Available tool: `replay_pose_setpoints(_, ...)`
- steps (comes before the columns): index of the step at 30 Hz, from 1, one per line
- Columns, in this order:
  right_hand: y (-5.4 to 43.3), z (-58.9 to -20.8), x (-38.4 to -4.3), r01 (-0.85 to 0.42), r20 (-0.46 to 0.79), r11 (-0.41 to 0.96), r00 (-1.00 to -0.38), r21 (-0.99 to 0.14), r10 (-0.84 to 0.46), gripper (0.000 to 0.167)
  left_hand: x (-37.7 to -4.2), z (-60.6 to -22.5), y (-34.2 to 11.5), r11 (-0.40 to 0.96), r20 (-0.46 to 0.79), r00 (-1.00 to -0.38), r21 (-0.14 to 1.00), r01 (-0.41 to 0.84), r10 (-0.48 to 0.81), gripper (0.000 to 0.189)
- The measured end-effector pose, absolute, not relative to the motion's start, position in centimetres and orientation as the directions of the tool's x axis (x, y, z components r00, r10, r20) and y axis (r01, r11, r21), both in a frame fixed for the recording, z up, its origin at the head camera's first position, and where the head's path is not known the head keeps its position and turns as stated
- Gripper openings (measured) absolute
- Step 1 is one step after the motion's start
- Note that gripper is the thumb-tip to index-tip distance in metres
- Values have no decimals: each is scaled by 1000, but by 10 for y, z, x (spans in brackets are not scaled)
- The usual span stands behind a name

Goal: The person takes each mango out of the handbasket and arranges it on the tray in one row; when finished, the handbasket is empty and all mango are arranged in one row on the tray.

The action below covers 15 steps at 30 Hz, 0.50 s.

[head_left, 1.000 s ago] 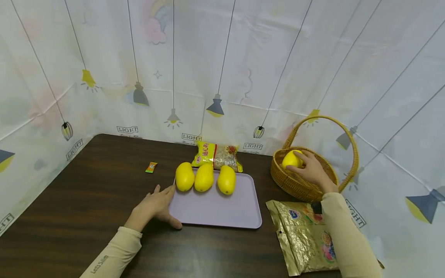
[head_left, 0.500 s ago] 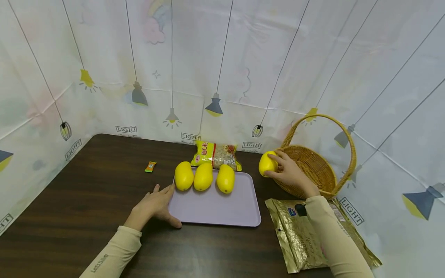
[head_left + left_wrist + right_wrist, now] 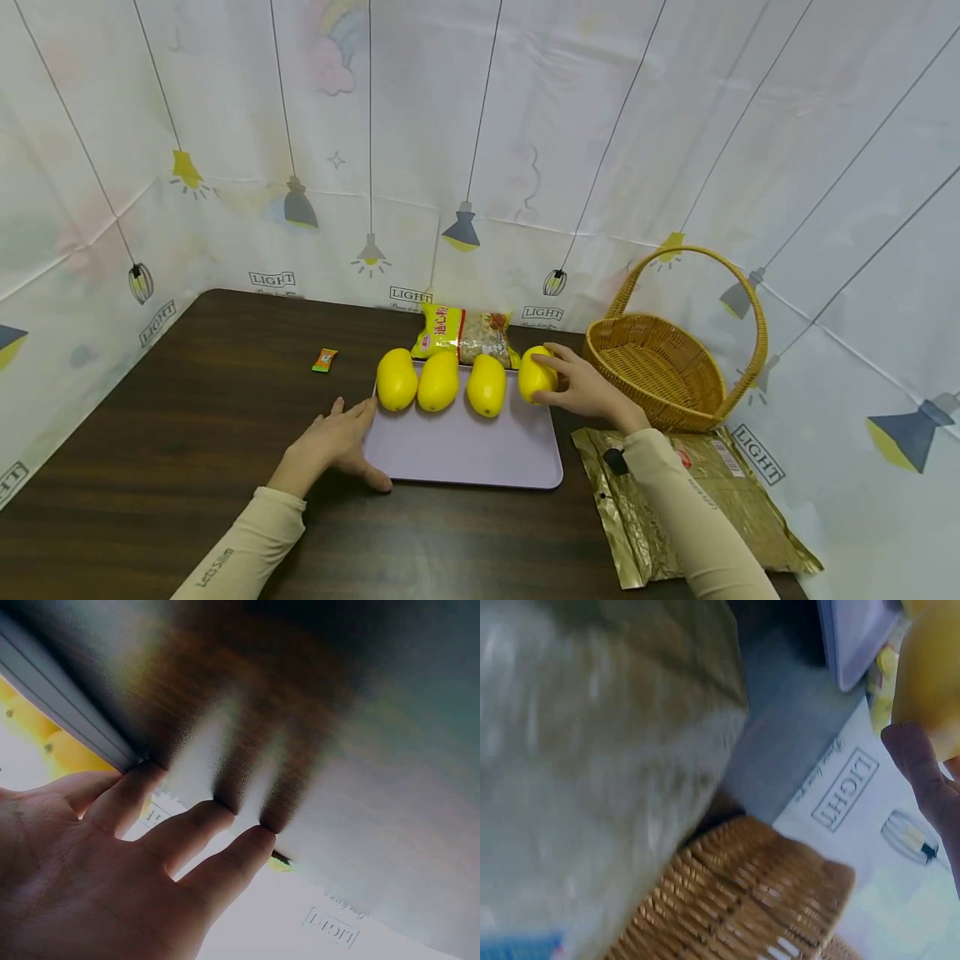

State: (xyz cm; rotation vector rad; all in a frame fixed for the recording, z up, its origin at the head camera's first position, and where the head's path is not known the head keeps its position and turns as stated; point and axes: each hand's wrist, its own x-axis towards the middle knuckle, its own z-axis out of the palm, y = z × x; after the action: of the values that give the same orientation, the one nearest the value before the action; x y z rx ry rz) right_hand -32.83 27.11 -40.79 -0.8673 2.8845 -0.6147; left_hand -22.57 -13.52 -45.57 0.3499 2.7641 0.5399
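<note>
In the head view my right hand (image 3: 585, 385) grips a yellow mango (image 3: 537, 375) over the back right corner of the lilac tray (image 3: 465, 454). Three more mangoes lie in a row along the tray's back edge: a left one (image 3: 397, 380), a middle one (image 3: 438, 381) and a right one (image 3: 487, 386). My left hand (image 3: 337, 446) rests with fingers spread at the tray's left edge, thumb by the front corner. The left wrist view shows its fingertips (image 3: 266, 829) on the dark tabletop. In the right wrist view the held mango (image 3: 934, 679) appears above my thumb.
A wicker basket (image 3: 645, 400) with a tall handle stands right of the tray. A gold foil bag (image 3: 738, 508) lies in front of it, partly under my right forearm. Behind the tray is a yellow pasta packet (image 3: 465, 333); a small orange wrapped sweet (image 3: 325, 360) lies to the left.
My right hand has lifted the mango out of the basket and carried it left to the tray's back right corner. The left hand has stayed at the tray's edge.
</note>
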Motion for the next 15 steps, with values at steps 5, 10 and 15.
replay_pose_setpoints(5,263,-415,-327,-539,19,760,-820,-364,-572,72,-226,-456,-136,898,-242,-925,402,178,292,137)
replay_pose_setpoints(10,259,-419,-327,-523,-37,773,-820,-360,-572,76,-226,-457,-136,898,-241,-925,401,180,292,137)
replay_pose_setpoints(15,257,-422,-328,-503,-80,785,-822,-362,-564,78,-226,-457,-137,897,-240,-926,405,178,292,136)
